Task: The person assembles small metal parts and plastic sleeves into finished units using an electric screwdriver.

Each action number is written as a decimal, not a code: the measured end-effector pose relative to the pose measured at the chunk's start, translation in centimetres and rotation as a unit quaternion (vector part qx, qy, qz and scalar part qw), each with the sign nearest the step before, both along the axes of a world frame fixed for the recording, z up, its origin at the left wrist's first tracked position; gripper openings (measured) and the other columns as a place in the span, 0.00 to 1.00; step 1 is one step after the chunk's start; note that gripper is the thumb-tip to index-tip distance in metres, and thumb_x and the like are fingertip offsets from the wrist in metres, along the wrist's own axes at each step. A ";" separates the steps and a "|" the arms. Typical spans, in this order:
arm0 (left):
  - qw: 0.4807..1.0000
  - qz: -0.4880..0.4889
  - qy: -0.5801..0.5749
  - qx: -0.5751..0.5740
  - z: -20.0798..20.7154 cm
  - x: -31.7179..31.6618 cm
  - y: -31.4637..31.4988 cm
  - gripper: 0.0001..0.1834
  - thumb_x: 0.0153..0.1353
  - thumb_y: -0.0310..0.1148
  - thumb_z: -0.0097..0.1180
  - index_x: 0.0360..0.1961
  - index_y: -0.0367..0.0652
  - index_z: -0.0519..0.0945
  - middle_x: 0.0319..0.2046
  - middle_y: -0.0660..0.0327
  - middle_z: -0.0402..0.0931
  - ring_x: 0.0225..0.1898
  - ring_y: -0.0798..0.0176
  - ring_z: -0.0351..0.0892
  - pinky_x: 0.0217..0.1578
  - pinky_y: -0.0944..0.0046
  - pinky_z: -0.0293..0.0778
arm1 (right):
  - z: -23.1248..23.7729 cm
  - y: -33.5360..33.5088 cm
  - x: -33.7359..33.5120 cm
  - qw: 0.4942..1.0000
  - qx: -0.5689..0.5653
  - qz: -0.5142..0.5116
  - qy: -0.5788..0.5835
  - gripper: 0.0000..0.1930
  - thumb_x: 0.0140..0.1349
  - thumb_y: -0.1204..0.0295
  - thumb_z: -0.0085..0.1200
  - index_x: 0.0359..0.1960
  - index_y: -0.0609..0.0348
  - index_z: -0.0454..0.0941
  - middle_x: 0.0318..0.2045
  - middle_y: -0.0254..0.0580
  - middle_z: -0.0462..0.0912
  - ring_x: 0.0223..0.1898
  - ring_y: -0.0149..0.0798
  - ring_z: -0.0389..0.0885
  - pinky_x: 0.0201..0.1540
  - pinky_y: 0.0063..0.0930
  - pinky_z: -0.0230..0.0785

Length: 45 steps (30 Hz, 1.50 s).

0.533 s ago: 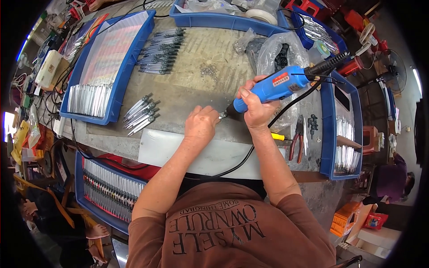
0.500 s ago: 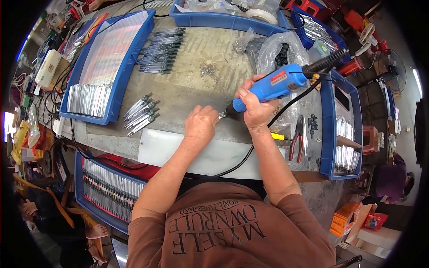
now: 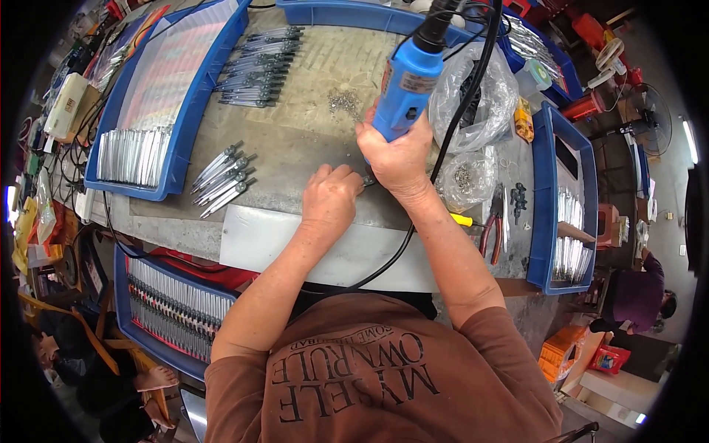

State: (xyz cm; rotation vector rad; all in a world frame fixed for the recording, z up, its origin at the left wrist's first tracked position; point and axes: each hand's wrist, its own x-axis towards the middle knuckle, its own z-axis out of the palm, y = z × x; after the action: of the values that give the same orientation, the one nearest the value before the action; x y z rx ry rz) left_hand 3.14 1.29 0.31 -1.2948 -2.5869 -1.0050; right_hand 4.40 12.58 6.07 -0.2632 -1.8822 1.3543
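Note:
My right hand is wrapped around a blue electric screwdriver, its black cable end pointing up and away. The tool's tip is hidden behind my hand. Just left of it, my left hand is closed low over the bench, fingers pressed together. A small dark metal end pokes out from these fingers; most of that piece is covered by the hand. Left of my left hand lies a small group of slim silver pieces with dark fittings. A longer row of similar pieces lies farther back.
Small loose screws are scattered mid-bench. On the right are a clear bag of small metal parts, red-handled pliers and a yellow-handled tool. Blue trays flank the bench. A black cable runs past my right wrist.
The electric screwdriver has swung from leaning far right to nearly upright, and my right hand has shifted left with it. My left hand has barely moved. The whole view has shifted slightly.

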 end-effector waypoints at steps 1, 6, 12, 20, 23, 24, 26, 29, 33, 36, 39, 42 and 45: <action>1.000 0.001 0.001 -0.003 -0.1 0.0 -0.1 0.01 0.41 0.27 0.54 0.17 0.45 0.75 0.23 0.64 0.70 0.27 0.57 0.68 0.30 0.61 0.67 | 0.0 0.0 -0.1 1.000 0.014 0.000 -0.015 0.13 0.40 0.82 0.52 0.31 0.63 0.67 0.24 0.34 0.72 0.25 0.26 0.71 0.27 0.20 0.65; 1.000 -0.002 0.005 0.009 -0.4 0.1 0.2 0.01 0.42 0.27 0.54 0.18 0.45 0.75 0.23 0.64 0.70 0.28 0.57 0.68 0.30 0.60 0.67 | 0.3 -0.1 0.9 0.999 -0.041 0.014 -0.004 0.15 0.39 0.81 0.54 0.33 0.63 0.67 0.24 0.34 0.72 0.25 0.25 0.71 0.28 0.19 0.65; 0.999 -0.006 0.033 0.003 -0.2 0.1 -0.3 0.03 0.42 0.27 0.55 0.21 0.44 0.73 0.24 0.63 0.69 0.30 0.57 0.68 0.30 0.60 0.66 | 0.8 -0.5 3.3 0.978 -0.167 0.027 0.121 0.22 0.40 0.84 0.53 0.41 0.64 0.62 0.25 0.37 0.70 0.24 0.28 0.70 0.28 0.22 0.67; 0.992 -0.007 0.120 -0.044 -0.2 0.7 -0.2 0.07 0.42 0.26 0.50 0.27 0.42 0.71 0.26 0.60 0.66 0.32 0.57 0.67 0.30 0.61 0.63 | 0.4 3.1 5.2 0.938 -0.246 -0.046 0.238 0.19 0.41 0.79 0.49 0.38 0.67 0.63 0.23 0.42 0.68 0.20 0.36 0.69 0.29 0.28 0.64; 0.985 -0.011 0.157 -0.068 0.1 1.0 -0.4 0.06 0.43 0.27 0.47 0.27 0.42 0.70 0.25 0.59 0.65 0.32 0.57 0.67 0.30 0.61 0.63 | -0.1 4.0 5.6 0.931 -0.269 -0.061 0.239 0.18 0.42 0.77 0.47 0.38 0.66 0.61 0.22 0.43 0.67 0.20 0.36 0.68 0.28 0.27 0.64; 0.985 -0.006 0.153 -0.076 0.3 1.2 -0.4 0.07 0.43 0.26 0.46 0.27 0.41 0.70 0.25 0.59 0.65 0.31 0.57 0.67 0.30 0.60 0.63 | -0.3 4.2 5.6 0.927 -0.284 -0.060 0.238 0.18 0.42 0.77 0.47 0.38 0.65 0.61 0.22 0.42 0.68 0.21 0.36 0.68 0.28 0.27 0.64; 0.985 -0.001 0.150 -0.086 0.5 1.5 -0.8 0.07 0.43 0.26 0.46 0.28 0.41 0.70 0.25 0.58 0.65 0.31 0.57 0.67 0.31 0.60 0.64 | -0.6 4.7 5.8 0.922 -0.301 -0.060 0.238 0.18 0.42 0.77 0.47 0.38 0.65 0.61 0.22 0.42 0.68 0.21 0.36 0.68 0.28 0.27 0.64; 0.987 0.012 0.140 -0.076 0.6 1.2 -2.5 0.06 0.43 0.27 0.46 0.26 0.41 0.70 0.26 0.59 0.66 0.32 0.59 0.67 0.32 0.62 0.63 | -0.8 5.1 5.8 0.924 -0.294 -0.052 0.238 0.18 0.43 0.77 0.48 0.38 0.65 0.61 0.22 0.41 0.68 0.21 0.35 0.68 0.28 0.27 0.64; 0.987 0.080 0.133 -0.050 0.8 -1.3 -7.2 0.10 0.44 0.28 0.53 0.31 0.41 0.71 0.30 0.56 0.68 0.34 0.54 0.69 0.32 0.59 0.65 | -0.7 5.2 5.8 0.926 -0.290 -0.060 0.234 0.18 0.43 0.77 0.48 0.38 0.65 0.61 0.22 0.40 0.69 0.21 0.35 0.68 0.27 0.27 0.63; 0.983 0.122 0.132 -0.027 0.5 -3.6 -11.0 0.11 0.42 0.27 0.54 0.30 0.41 0.71 0.28 0.58 0.69 0.33 0.55 0.69 0.33 0.58 0.64 | -0.6 5.0 5.6 0.926 -0.295 -0.071 0.224 0.17 0.43 0.77 0.47 0.38 0.65 0.61 0.21 0.40 0.69 0.20 0.35 0.68 0.27 0.27 0.64; 0.969 0.152 0.181 -0.074 0.4 -5.1 -13.5 0.08 0.44 0.28 0.51 0.29 0.43 0.71 0.27 0.60 0.67 0.32 0.59 0.68 0.32 0.61 0.63 | -0.9 4.9 5.4 0.927 -0.297 -0.056 0.221 0.17 0.43 0.77 0.47 0.37 0.64 0.61 0.21 0.40 0.69 0.20 0.35 0.68 0.27 0.26 0.64; 0.961 0.154 0.210 -0.089 0.6 -5.8 -14.1 0.08 0.44 0.28 0.51 0.29 0.44 0.71 0.27 0.61 0.68 0.33 0.59 0.68 0.32 0.61 0.63 | -0.5 4.9 5.5 0.925 -0.301 -0.062 0.223 0.17 0.43 0.77 0.47 0.37 0.65 0.61 0.21 0.41 0.69 0.20 0.35 0.68 0.27 0.26 0.64; 0.958 0.148 0.217 -0.117 0.9 -6.1 -14.3 0.09 0.43 0.29 0.54 0.29 0.44 0.72 0.27 0.62 0.68 0.33 0.60 0.68 0.32 0.61 0.62 | -0.4 4.5 5.2 0.918 -0.311 -0.081 0.231 0.16 0.41 0.79 0.46 0.36 0.67 0.63 0.21 0.42 0.67 0.18 0.35 0.67 0.27 0.26 0.63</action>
State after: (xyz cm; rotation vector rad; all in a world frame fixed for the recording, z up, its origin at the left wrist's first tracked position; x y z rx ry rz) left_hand -2.96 -12.96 1.19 -0.9823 -2.4908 -0.3245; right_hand 9.64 17.13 5.71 -0.3658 -0.9882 1.6925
